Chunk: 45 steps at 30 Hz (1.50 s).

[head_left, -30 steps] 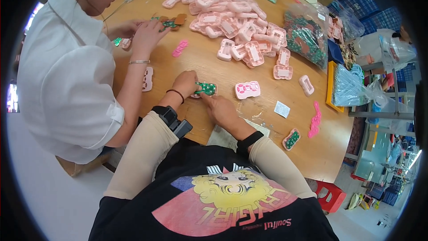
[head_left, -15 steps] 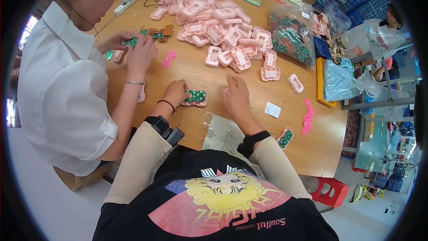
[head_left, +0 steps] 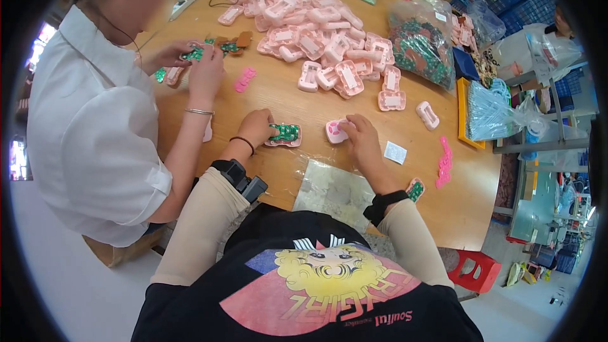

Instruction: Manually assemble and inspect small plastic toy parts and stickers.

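My left hand (head_left: 258, 128) is closed on the left end of a pink gamepad shell half (head_left: 283, 144), which lies open side up on the table. A green circuit board (head_left: 289, 132) sits in that shell, my fingertips at its left edge. To its right, my right hand (head_left: 365, 142) grips the right side of another pink gamepad shell (head_left: 334, 131), whose outer face with darker pink button shapes is turned up. Part of this piece is hidden under my fingers. Just beyond my right wrist lies another shell with a green board (head_left: 415, 189).
A heap of pink shells (head_left: 310, 44) covers the table's far middle, beside a clear bag of green boards (head_left: 421, 47). Pink rubber button strips (head_left: 445, 163) and a pale square packet (head_left: 395, 152) lie at right. A co-worker's hands (head_left: 204, 63) hold green boards at left.
My right hand has shifted slightly right and nearer, and the pink shell in it now shows its button face. My left hand stays at its shell. The whole view has shifted a little.
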Motion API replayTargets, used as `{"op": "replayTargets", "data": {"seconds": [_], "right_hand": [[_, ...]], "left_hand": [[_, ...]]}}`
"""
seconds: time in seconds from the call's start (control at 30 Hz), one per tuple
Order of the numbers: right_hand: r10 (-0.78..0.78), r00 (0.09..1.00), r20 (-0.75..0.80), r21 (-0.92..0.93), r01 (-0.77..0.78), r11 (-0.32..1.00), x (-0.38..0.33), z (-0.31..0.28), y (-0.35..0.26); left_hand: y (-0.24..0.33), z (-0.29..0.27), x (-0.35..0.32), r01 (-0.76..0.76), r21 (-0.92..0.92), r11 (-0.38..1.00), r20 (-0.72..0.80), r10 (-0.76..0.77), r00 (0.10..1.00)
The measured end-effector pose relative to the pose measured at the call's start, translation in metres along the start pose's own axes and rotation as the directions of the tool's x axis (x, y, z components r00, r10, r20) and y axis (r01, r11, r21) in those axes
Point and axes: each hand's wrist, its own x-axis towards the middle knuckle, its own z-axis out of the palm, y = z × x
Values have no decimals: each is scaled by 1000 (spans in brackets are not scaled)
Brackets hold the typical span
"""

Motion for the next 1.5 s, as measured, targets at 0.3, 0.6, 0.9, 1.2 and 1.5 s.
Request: {"op": "replayTargets", "data": {"seconds": [0.3, 0.6, 0.9, 1.2, 1.5], "right_hand": [[-126, 986, 110, 204, 102, 974, 30, 49, -71], [-119, 964, 238, 105, 96, 990, 32, 63, -68], [-124, 964, 234, 132, 95, 987, 34, 60, -68], [-223, 940, 258, 124, 197, 973, 32, 61, -59], [-249, 925, 287, 115, 224, 968, 34, 62, -57]], "left_hand": [[3, -1, -5, 53, -3, 999, 21, -53, 998], [6, 8, -27, -50, -21, 999, -137, 47, 989], [0, 3, -53, -279, -104, 955, -172, 259, 950], [-11, 6, -60, -463, 18, 886, -227, 454, 862], [-14, 6, -58, -461, 20, 887, -160, 458, 875]]}}
